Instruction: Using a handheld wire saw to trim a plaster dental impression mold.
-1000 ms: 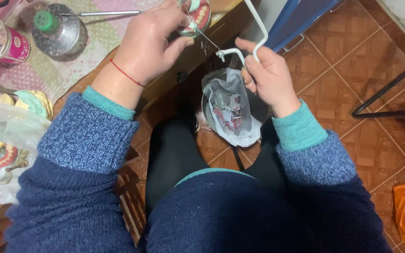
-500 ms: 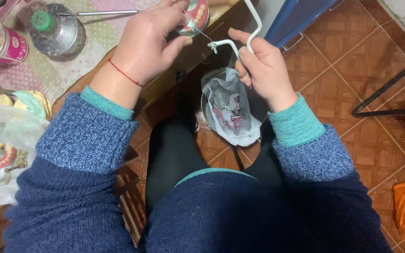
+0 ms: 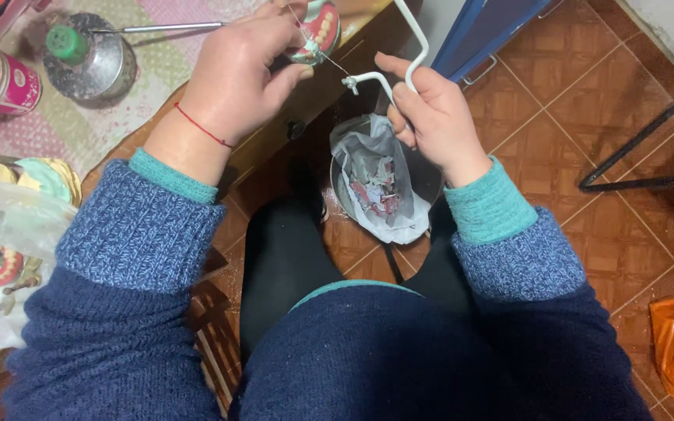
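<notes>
So the white bent metal frame with a hooked end [image 3: 399, 74] sits upper middle of the frame, right hand [image 3: 431, 117] with fingers curled tight around it. Left hand [image 3: 239, 74] pinches a thin wire or thread [image 3: 329, 58] (hard to tell which) running to the frame's end. Looks like the stringing step; next move needs the strand kept taut. Below sits a plastic-lined bin [image 3: 376, 183], a round metal canister with green cap [image 3: 87, 58] upper left

Cloth-covered table [image 3: 157, 70]: metal tin [image 3: 91, 62], pink can [image 3: 1, 78], plastic bag [image 3: 1, 265].
</notes>
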